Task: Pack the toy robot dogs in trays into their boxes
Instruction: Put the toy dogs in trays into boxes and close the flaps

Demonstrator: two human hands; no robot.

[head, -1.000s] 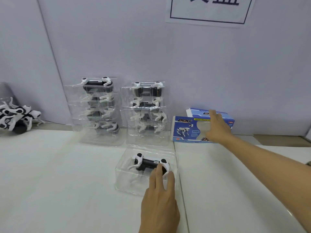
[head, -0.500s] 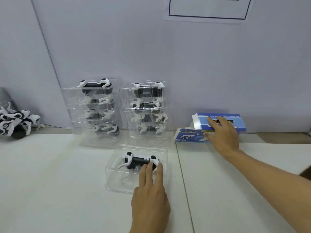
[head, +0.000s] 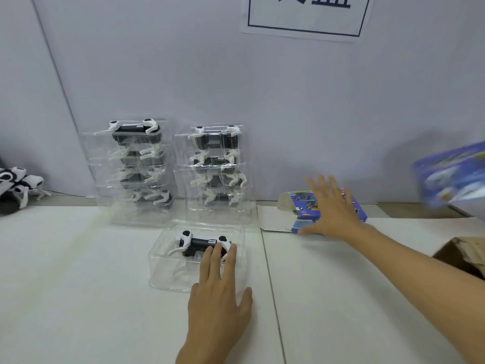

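Note:
A clear plastic tray [head: 168,271] lies on the white table in front of me with a black and white toy robot dog [head: 195,243] in it. My left hand [head: 219,290] rests flat on the tray, straight fingers touching the dog's rear end. My right hand [head: 333,208] is spread with straight fingers over a blue box [head: 304,206] lying at the wall, its white end flap [head: 271,218] open toward the left. A second blue box [head: 451,174] is blurred in the air at the right edge, touched by neither hand.
Two stacks of clear trays with dogs stand against the wall, one on the left [head: 133,169] and one beside it [head: 216,172]. Loose robot dogs [head: 15,185] lie at the far left. A brown cardboard carton [head: 464,256] shows at the right edge.
The upper blue box has gone off to the right and is in the air. My right hand has spread flat over the lower box, whose flap now lies open. My left hand stays on the tray.

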